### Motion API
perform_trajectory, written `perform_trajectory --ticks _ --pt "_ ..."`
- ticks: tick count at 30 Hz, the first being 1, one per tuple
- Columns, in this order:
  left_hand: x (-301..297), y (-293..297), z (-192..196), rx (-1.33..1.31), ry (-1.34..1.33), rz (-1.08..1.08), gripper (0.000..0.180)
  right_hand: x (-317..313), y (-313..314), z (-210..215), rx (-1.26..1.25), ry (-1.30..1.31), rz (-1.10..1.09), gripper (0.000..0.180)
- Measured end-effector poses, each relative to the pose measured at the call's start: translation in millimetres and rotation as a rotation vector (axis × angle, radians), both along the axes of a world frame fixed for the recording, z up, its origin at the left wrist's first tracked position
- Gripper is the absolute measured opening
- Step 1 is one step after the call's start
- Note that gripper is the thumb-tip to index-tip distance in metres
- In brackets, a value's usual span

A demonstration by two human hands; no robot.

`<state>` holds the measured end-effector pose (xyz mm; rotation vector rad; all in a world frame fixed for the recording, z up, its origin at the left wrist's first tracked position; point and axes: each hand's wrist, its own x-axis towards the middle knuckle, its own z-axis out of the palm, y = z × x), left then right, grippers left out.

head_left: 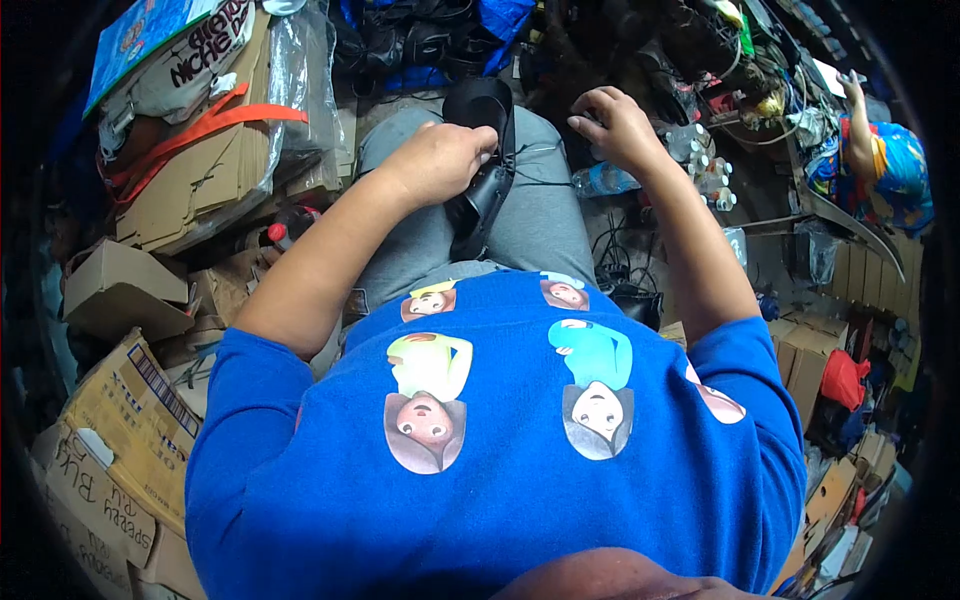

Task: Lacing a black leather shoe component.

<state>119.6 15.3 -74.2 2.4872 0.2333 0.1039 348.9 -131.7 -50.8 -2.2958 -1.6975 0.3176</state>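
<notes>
A shiny black shoe (pixel 487 196) lies over my lap between the thighs, its far end rising in a dark curved band. My left hand (pixel 440 160) is closed on its left side, thumb and fingers pressed together near the middle. Part of the shoe is hidden behind that hand. A thin black cord (pixel 535 150) runs from the shoe across my right thigh. To the right of the knee, my right hand (pixel 618 128) is raised with fingers half curled and the thumb apart from them. I see nothing held in it.
Flattened cardboard (pixel 205 185) with plastic and an orange strap is stacked at the left. Cardboard boxes (pixel 125 290) lie below it. Plastic bottles (pixel 712 175) stand right of my right arm. Dark objects on blue sheeting (pixel 425 75) lie ahead. A person (pixel 880 170) is at far right.
</notes>
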Motion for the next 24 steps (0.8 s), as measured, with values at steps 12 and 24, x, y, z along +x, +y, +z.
perform_trajectory --ticks 12,24 --pt "-22.3 6.3 -1.0 0.109 -0.08 -0.076 0.013 -58.7 19.5 9.3 -0.148 -0.271 0.537 0.013" --pt "-106.7 56.2 68.1 -0.689 -0.384 0.346 0.01 7.3 -9.3 15.4 0.534 1.361 -0.204 0.021"
